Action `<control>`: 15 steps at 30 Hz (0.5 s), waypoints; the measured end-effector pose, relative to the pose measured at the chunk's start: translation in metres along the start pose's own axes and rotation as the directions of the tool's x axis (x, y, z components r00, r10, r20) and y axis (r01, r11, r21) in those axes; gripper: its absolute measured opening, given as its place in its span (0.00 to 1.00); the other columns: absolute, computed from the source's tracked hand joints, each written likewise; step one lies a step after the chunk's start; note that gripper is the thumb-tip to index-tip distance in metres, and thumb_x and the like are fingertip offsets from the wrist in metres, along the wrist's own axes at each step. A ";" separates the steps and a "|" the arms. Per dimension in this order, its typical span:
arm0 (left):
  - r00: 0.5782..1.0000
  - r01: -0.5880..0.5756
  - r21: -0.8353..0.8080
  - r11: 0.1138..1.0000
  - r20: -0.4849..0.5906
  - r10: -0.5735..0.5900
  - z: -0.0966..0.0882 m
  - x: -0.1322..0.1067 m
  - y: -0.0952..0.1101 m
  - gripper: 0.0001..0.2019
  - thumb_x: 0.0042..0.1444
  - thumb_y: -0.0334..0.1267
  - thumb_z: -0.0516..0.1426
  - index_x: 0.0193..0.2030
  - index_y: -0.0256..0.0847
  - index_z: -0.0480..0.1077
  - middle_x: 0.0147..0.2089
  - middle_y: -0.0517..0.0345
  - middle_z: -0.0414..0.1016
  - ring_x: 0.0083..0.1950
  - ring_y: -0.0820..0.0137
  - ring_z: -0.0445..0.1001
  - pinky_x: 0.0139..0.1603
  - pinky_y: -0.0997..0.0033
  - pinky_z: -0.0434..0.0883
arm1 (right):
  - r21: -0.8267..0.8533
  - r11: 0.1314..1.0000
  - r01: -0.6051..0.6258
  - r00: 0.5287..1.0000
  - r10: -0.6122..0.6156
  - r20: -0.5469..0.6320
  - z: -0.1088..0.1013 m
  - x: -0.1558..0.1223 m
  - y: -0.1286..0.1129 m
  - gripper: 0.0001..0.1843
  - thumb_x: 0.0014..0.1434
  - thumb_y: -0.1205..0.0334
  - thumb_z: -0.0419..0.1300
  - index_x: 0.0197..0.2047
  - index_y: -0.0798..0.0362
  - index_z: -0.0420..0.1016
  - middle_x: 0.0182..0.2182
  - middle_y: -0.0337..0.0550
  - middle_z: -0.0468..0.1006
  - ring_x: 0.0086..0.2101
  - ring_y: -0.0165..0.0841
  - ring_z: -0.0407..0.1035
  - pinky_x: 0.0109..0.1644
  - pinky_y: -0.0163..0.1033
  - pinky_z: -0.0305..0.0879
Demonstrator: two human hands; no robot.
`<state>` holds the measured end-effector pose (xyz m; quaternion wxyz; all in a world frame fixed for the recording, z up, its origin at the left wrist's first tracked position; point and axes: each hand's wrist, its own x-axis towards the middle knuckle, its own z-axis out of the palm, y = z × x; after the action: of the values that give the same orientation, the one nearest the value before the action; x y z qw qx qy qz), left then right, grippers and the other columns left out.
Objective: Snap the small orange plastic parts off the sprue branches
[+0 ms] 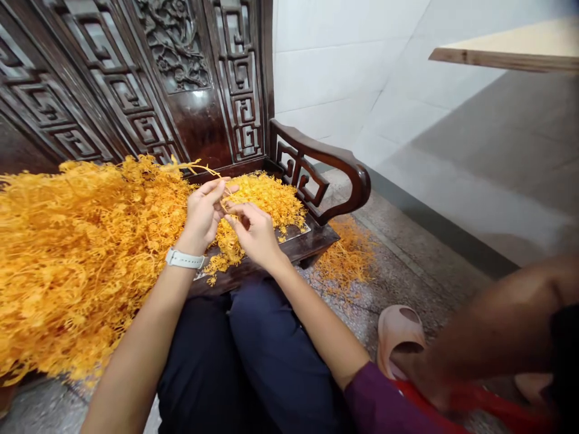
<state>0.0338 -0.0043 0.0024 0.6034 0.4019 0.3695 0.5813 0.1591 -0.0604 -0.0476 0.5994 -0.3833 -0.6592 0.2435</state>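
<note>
A thin orange-yellow plastic stem (pixel 208 171) runs from upper left down between my two hands. My left hand (pixel 205 208), with a pale watch strap at its wrist, pinches the stem. Close beside it, my right hand (pixel 253 228) has thumb and forefinger closed on the stem's lower part. Under and behind the hands lies a pile of small yellow plastic pieces (pixel 275 202) on the bench seat. To my left a large heap of branching yellow-orange plastic stems (pixel 90 241) covers the seat and hangs over its front.
The dark carved wooden bench (pixel 199 120) has a curved armrest (pixel 344 175) at right. Bare orange stems (pixel 346 256) lie on the speckled floor below it. Another person's leg (pixel 502 325) and pink slipper (pixel 400 328) are at right. A wooden board edge (pixel 506 59) juts in at upper right.
</note>
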 end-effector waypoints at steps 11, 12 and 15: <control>0.991 0.078 -0.168 0.983 -0.095 -0.095 -0.008 0.008 -0.003 0.09 0.76 0.36 0.60 0.40 0.38 0.71 0.33 0.60 0.80 0.16 0.86 0.60 0.15 0.85 0.58 | 0.239 0.968 -0.072 0.996 0.058 0.069 0.013 -0.034 0.000 0.08 0.69 0.57 0.66 0.39 0.52 0.77 0.34 0.40 0.80 0.35 0.32 0.73 0.44 0.39 0.68; 0.991 0.057 -0.152 0.987 -0.107 -0.074 -0.011 0.011 -0.003 0.09 0.75 0.36 0.60 0.40 0.39 0.70 0.33 0.60 0.81 0.16 0.86 0.59 0.15 0.84 0.56 | 0.221 0.974 -0.041 0.997 0.026 0.066 0.011 -0.037 -0.007 0.08 0.69 0.58 0.66 0.38 0.51 0.77 0.34 0.40 0.80 0.35 0.32 0.73 0.43 0.39 0.69; 0.980 -0.035 -0.139 0.990 -0.198 0.007 -0.031 0.022 0.000 0.11 0.76 0.38 0.60 0.39 0.40 0.67 0.34 0.64 0.81 0.15 0.88 0.53 0.15 0.82 0.50 | 0.243 0.965 0.102 0.988 -0.127 0.088 -0.001 -0.043 -0.036 0.07 0.68 0.65 0.65 0.36 0.51 0.78 0.33 0.41 0.82 0.33 0.33 0.76 0.40 0.39 0.71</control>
<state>0.0068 0.0193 -0.0094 0.5847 0.3023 0.3806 0.6495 0.1517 -0.1160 -0.0459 0.6192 -0.2569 -0.6764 0.3051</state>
